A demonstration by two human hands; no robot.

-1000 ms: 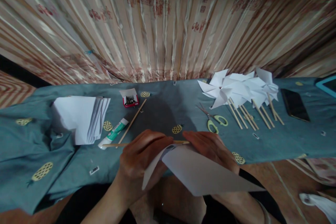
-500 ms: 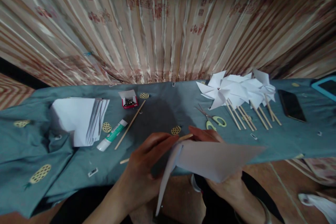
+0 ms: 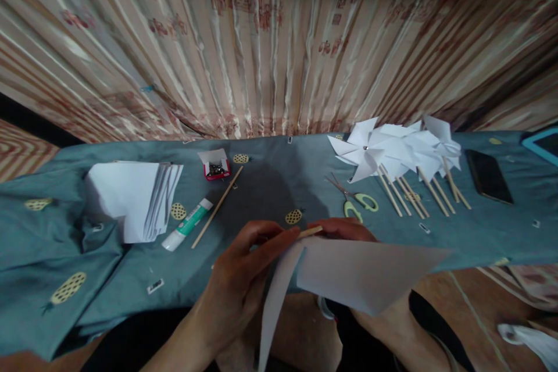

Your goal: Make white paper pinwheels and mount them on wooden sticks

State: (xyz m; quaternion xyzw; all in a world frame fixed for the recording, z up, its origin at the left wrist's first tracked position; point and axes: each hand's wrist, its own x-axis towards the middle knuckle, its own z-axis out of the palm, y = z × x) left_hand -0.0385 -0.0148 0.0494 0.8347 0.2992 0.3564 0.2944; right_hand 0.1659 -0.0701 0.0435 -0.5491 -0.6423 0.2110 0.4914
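Near the table's front edge, a white paper pinwheel is held up between my two hands, its blades spread to the right and hanging down. The end of a wooden stick shows at the pinwheel's top. My left hand is closed around the stick, its fingers meeting it beside the paper. From behind the paper, my right hand grips the pinwheel; the blade hides most of its palm and several fingers. Just beyond the right fingers lie green-handled scissors.
Finished pinwheels on sticks lie at the back right, beside a black phone. Left are a paper stack, a glue stick, a loose wooden stick and a small red box of metal pins. A curtain hangs behind.
My left fingers have shifted along the stick, and its left end is now almost hidden. More of its upper tip shows. The pinwheel has tilted slightly, its left blade hanging lower.
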